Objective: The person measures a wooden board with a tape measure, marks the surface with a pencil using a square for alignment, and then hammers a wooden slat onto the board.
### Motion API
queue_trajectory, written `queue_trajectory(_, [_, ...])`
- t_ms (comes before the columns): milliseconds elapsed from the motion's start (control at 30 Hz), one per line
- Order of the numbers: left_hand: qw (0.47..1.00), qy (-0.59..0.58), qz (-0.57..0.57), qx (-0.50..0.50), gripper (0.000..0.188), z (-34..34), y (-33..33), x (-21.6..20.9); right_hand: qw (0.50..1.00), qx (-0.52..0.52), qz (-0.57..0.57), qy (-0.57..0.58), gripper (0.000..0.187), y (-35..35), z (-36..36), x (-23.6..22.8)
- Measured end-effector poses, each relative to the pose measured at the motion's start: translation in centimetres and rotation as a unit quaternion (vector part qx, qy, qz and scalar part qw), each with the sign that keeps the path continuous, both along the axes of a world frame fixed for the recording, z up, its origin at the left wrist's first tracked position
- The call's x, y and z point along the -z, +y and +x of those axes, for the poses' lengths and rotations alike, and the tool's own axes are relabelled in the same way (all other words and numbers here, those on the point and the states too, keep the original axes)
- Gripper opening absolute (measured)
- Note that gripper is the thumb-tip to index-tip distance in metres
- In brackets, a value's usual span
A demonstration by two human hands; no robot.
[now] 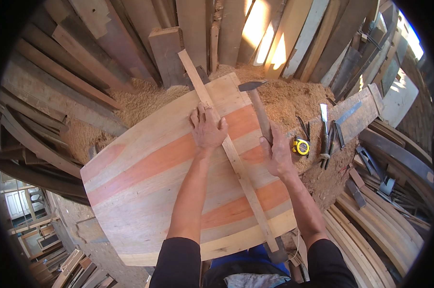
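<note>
A wide panel of pale and reddish wooden strips [145, 201] lies in front of me. Across its right part, slanting from far left to near right, runs a narrow wooden batten [243, 180]. My left hand [208, 127] rests on the panel against the batten's left edge, fingers spread and pointing away from me. In my right hand [278, 151] is a hammer [259, 105], gripped by its wooden handle. Its dark metal head points up over the panel's far right corner. The ends of the right fingers are partly hidden behind the handle.
On a plank [358, 110] at the right lie a chisel [324, 120] and other dark tools. A yellow tape measure [301, 146] sits beside them. Sawdust [154, 98] heaps behind the panel. Boards [226, 33] lean at the back; curved timbers [366, 235] are stacked at the near right.
</note>
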State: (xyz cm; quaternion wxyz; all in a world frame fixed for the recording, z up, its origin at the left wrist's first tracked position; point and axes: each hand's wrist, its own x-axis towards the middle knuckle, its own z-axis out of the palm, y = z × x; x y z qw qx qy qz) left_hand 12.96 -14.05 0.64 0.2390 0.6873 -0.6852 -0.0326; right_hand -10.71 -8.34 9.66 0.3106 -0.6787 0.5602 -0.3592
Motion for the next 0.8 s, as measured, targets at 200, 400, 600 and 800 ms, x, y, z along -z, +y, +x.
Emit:
queue_trajectory(200, [0.999,-0.018,0.029,-0.01,0.054,-0.4,-0.1,-0.6,0.987,-0.066,0.047,0.139,0.067,-2.3,2.5,-0.5])
queue_trajectory(400, [0.999,-0.025,0.044,-0.018,0.065,-0.3,0.1,-0.7,0.981,-0.103,0.058,0.157,0.066,-3.4,4.3,1.5])
queue_trajectory(600, [0.999,-0.004,0.05,-0.012,0.058,-0.6,0.2,-0.9,0.992,-0.083,-0.025,0.089,0.063,-2.6,4.7,1.9])
queue_trajectory(800, [0.999,-0.009,0.038,-0.01,0.059,-0.3,-0.2,-0.6,0.991,-0.07,-0.112,0.03,0.063,-3.4,4.9,1.4])
